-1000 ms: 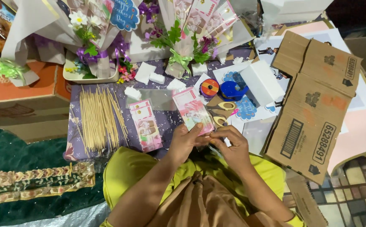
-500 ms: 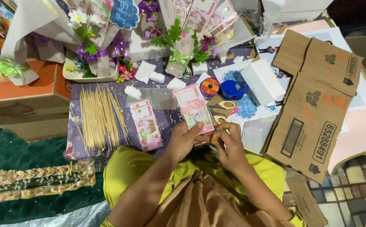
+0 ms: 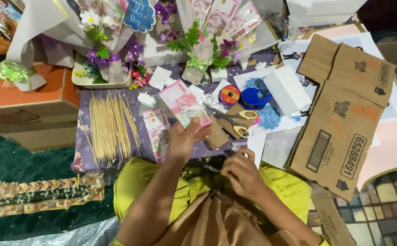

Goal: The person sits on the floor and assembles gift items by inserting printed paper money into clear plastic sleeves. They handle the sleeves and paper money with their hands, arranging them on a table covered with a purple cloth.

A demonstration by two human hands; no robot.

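Note:
My left hand (image 3: 183, 138) grips a pink banknote (image 3: 184, 104) by its near end and holds it up over the low purple-covered table (image 3: 83, 156). My right hand (image 3: 241, 173) sits lower, near my lap, with its fingers pinched on a small thin item that I cannot make out. A second stack of pink banknotes (image 3: 155, 133) lies flat on the table just left of my left hand. A spread of thin wooden skewers (image 3: 108, 126) lies further left.
Yellow-handled scissors (image 3: 238, 123), an orange tape roll (image 3: 229, 95), a blue tape roll (image 3: 252, 98) and a white box (image 3: 287, 89) lie at the table's right. Flattened cardboard (image 3: 344, 114) lies to the right. Wrapped flower bouquets (image 3: 111, 32) stand behind. A green carpet (image 3: 25, 182) is left.
My left hand has lifted the pink banknote up and away from my right hand, which has dropped toward my lap. Before, both hands were together at the note's near end.

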